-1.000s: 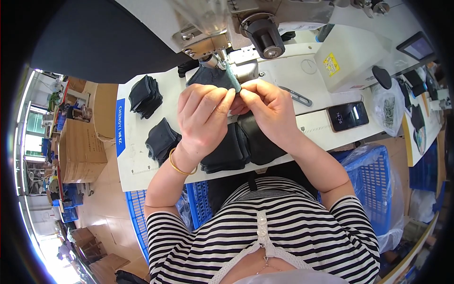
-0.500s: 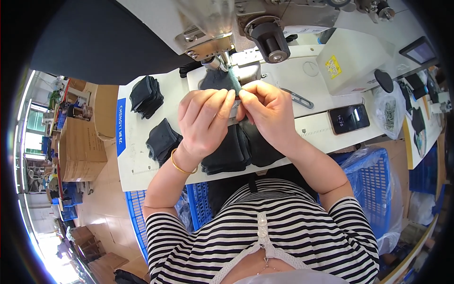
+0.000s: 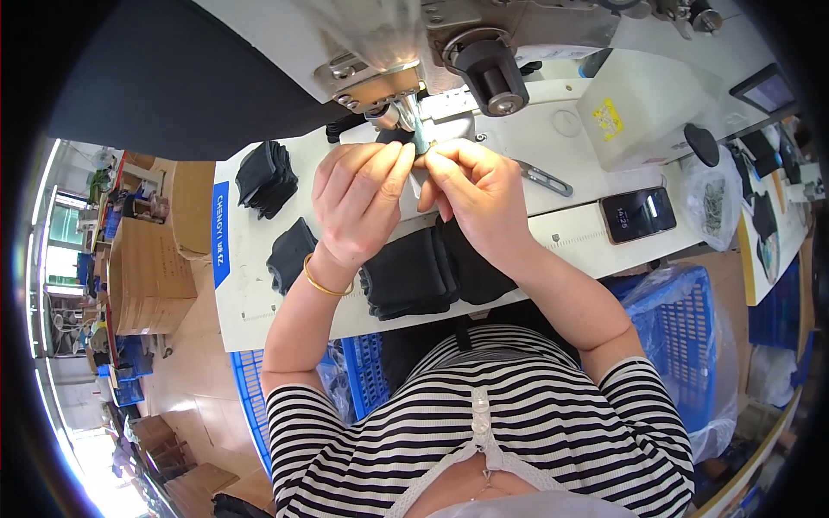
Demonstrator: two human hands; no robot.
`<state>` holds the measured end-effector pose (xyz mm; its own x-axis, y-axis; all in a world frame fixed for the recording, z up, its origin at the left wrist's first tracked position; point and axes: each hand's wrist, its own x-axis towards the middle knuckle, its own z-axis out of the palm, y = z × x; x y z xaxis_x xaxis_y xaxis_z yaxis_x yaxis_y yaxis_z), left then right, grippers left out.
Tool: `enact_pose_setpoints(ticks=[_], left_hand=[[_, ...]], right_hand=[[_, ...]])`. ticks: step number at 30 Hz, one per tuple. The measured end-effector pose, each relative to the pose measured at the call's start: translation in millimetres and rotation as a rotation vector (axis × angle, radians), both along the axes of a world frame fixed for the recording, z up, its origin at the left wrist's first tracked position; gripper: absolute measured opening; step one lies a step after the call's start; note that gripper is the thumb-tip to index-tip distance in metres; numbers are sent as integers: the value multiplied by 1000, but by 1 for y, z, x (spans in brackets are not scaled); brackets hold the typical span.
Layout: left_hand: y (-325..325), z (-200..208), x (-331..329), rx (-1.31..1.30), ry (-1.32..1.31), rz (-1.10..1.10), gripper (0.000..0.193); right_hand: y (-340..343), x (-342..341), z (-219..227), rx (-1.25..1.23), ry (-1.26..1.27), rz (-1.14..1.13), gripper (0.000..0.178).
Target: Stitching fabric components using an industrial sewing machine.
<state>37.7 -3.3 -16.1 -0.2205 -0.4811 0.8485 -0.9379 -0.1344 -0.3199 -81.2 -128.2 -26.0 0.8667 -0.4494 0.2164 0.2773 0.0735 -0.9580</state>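
Note:
Below the needle area of a sewing machine (image 3: pixel 393 105) lies a small dark fabric piece (image 3: pixel 420 142), its lit strip looking greenish. My left hand (image 3: pixel 363 194) pinches the near edge of that piece between thumb and fingertips. Right beside it, my right hand (image 3: pixel 477 194) pinches the same edge with thumb and forefinger, its other fingers curled. Much of the piece is hidden behind my fingers. Close to my wrists, a stack of dark fabric pieces (image 3: pixel 408 272) lies on the white table, with more dark fabric (image 3: pixel 475 263) to its right.
Two more dark fabric stacks (image 3: pixel 266 178) (image 3: pixel 292 252) lie at the left. Thread snips or a similar metal tool (image 3: pixel 546 179) and a phone (image 3: pixel 637 215) rest on the right. A white box (image 3: pixel 643 112) stands behind them. Blue crates (image 3: pixel 673 337) flank my body below the table.
Both hands have shifted slightly farther away and to the left, toward the needle area. Less of the fabric piece shows between my fingertips and the machine. Both pinches stay closed.

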Motion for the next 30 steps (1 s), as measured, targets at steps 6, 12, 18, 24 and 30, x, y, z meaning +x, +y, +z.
enact_pose_setpoints(ticks=[6,12,18,24,30], left_hand=[[-6,-2,14,-29,5,-9,35],[-13,-1,23,-50,44,11,28],[-13,-3,20,-45,111,21,31],[-13,-4,22,-48,93,29,31],[-16,-10,25,-104,6,-4,26]], right_hand=[[4,-2,-6,36,-10,-11,17],[4,-3,-6,4,10,14,18],[5,-8,-3,-27,50,48,19],[7,-11,-3,-24,55,83,18],[6,-18,-14,-120,134,99,17]])
